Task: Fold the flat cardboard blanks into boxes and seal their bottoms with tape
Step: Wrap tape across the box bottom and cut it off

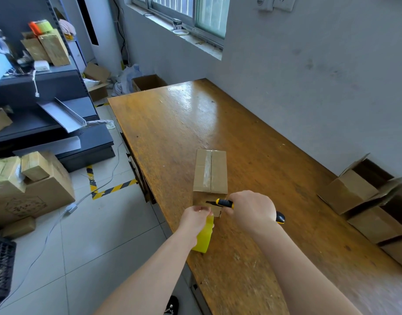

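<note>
Resting on the counter (pixel 184 121) near its left edge is a cardboard box (pixel 210 173), taped along its top seam. The left hand (pixel 195 218) grips a yellow tape roll (pixel 204 237); the right hand (pixel 252 211) grips a utility knife (pixel 222 203) against the box.

Brown cardboard box (pixel 210 173), taped seam up, near the table (pixel 172 123) edge — yellow tape roll (pixel 204 237) beside its near end

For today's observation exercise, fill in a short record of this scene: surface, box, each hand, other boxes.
surface: wooden table
box: cardboard box, tape strip along its top seam
left: left hand grips yellow tape roll
right: right hand holds yellow-black knife at the box's near end
others: open boxes at the table's right edge, by the wall
</note>
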The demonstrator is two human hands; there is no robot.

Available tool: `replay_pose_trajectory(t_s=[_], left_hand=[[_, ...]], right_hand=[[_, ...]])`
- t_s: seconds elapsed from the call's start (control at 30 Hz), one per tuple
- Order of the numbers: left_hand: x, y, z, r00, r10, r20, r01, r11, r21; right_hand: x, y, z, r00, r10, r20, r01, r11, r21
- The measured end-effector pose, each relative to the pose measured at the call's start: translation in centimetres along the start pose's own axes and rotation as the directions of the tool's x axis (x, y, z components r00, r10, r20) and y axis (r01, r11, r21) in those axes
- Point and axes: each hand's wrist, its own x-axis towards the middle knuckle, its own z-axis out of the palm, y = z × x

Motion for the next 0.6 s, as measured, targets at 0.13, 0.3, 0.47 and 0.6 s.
replay_pose_trajectory(t_s=[0.13, 0.3, 0.47, 0.6], left_hand=[[0.0, 0.0, 0.0, 1.000, 0.010, -0.003, -0.010, 1.000, 0.002], [0.0, 0.3, 0.0, 0.999, 0.036, -0.016, -0.036, 0.999, 0.004], [0.0, 0.5, -0.1, 0.999, 0.031, -0.013, -0.031, 0.999, 0.032], [-0.1, 0.7, -0.2, 0.999, 0.030, -0.025, -0.029, 0.999, 0.042]], right_hand=[[0.2, -0.5, 0.2, 0.999, -0.007, -0.031, 0.006, 0.999, -0.037], [0.3, -1.0, 0.4, 0.998, 0.001, -0.059, -0.007, 0.996, -0.094], [0.5, -1.6, 0.1, 0.999, -0.005, -0.054, -0.006, 0.981, -0.194], [1.1, -1.6, 0.2, 1.000, 0.002, -0.021, -0.005, 0.985, -0.171]])
